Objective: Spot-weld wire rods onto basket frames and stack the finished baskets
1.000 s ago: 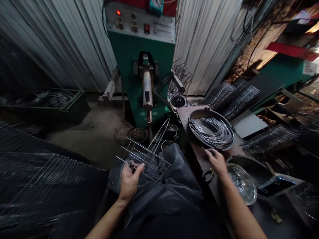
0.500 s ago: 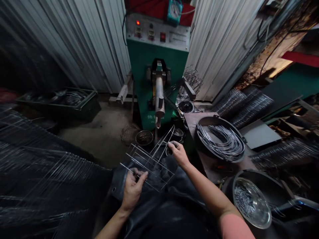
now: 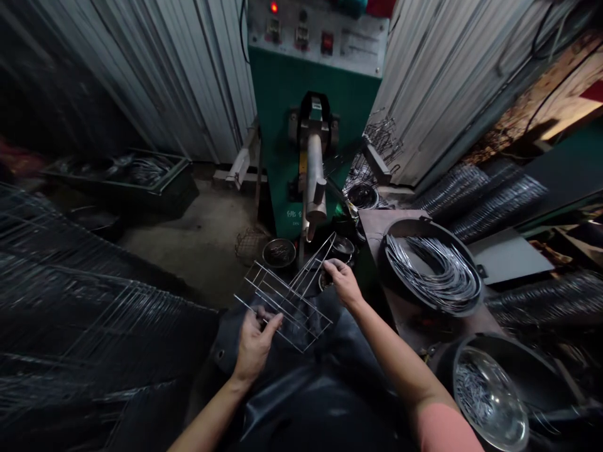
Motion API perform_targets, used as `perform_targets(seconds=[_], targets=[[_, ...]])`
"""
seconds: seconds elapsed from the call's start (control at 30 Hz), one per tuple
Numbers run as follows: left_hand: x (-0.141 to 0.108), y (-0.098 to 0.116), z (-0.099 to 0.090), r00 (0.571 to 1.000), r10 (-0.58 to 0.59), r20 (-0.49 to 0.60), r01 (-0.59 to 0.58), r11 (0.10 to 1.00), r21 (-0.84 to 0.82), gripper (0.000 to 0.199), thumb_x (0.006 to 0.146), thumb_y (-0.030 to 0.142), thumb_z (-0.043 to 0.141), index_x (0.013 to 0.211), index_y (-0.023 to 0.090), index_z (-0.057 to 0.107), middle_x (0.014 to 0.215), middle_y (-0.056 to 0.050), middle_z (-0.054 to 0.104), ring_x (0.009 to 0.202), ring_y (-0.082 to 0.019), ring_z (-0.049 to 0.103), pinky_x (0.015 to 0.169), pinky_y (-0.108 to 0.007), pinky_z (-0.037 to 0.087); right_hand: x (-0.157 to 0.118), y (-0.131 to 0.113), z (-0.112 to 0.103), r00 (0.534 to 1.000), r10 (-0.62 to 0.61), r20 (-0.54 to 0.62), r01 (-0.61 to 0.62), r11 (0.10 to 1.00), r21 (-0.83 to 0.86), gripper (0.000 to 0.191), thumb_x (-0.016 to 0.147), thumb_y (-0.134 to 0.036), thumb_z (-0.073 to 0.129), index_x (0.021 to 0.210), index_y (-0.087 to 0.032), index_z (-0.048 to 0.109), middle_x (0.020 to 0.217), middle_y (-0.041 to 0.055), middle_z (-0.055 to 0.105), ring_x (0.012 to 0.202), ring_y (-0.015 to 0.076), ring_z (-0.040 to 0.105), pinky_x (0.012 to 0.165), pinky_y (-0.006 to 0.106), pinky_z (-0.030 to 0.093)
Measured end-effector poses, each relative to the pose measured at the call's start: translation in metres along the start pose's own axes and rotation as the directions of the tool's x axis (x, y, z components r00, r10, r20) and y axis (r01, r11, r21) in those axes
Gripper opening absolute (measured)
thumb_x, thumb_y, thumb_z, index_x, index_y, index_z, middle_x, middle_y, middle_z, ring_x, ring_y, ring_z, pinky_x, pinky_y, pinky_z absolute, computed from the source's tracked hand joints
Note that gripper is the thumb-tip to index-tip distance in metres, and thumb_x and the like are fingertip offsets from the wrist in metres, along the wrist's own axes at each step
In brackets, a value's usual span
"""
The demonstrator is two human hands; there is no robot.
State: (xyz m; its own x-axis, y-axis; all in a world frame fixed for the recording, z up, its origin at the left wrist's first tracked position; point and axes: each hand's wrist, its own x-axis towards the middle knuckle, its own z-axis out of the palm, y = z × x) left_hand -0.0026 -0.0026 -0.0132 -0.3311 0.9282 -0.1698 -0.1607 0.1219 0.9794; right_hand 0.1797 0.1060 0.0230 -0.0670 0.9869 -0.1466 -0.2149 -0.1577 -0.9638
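A wire rack (image 3: 293, 292), a grid of thin metal rods with a narrow pointed frame rising from its far side, is held tilted above my lap. My left hand (image 3: 257, 339) grips its near left edge, fingers curled under and thumb on top. At the pointed frame, my right hand (image 3: 343, 281) pinches a thin wire between thumb and fingertips; whether that wire is loose or joined I cannot tell. Just beyond the rack's tip is the metal electrode arm (image 3: 315, 169) of a green welding machine (image 3: 277, 94); the rack appears apart from it.
On the right, a round pan (image 3: 389, 263) holds bent wires (image 3: 438, 276), and a metal bowl (image 3: 511, 408) holds short wire pieces. Stacked wire grids (image 3: 108, 314) fill the left. A small bowl (image 3: 279, 252) and a wire basket (image 3: 249, 245) sit beneath the machine.
The view has shifted, so the machine and pans appear further right and mostly higher. My hands keep their hold on the rack, its tip now slightly nearer the electrode arm.
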Motion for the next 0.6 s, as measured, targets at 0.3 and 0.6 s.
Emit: perform_targets(seconds=[0.3, 0.6], targets=[[-0.028, -0.04, 0.005, 0.989, 0.088, 0.121, -0.076, 0.992, -0.096, 0.033, 0.068, 0.03, 0.069, 0.074, 0.022, 0.038, 0.081, -0.003, 0.068, 0.083, -0.019, 0.065, 0.087, -0.04, 0.045, -0.026, -0.031, 0.001, 0.993, 0.104, 0.06, -0.12, 0.847, 0.519, 0.026, 0.07, -0.037, 0.071, 0.074, -0.021, 0.051, 0.085, 0.0019, 0.066, 0.08, 0.0172, 0.062, 0.067, 0.03, 0.05], [-0.064, 0.019, -0.08, 0.959, -0.079, 0.272, -0.063, 0.875, 0.479, 0.019, 0.066, 0.04, 0.068, 0.072, 0.022, 0.064, 0.068, -0.004, 0.065, 0.065, -0.021, 0.061, 0.064, -0.032, 0.049, -0.083, -0.023, 0.015, 0.971, 0.159, 0.178, -0.223, 0.871, 0.438, 0.023, 0.071, -0.035, 0.07, 0.073, -0.02, 0.052, 0.089, 0.0033, 0.066, 0.082, 0.0168, 0.061, 0.064, 0.028, 0.051]])
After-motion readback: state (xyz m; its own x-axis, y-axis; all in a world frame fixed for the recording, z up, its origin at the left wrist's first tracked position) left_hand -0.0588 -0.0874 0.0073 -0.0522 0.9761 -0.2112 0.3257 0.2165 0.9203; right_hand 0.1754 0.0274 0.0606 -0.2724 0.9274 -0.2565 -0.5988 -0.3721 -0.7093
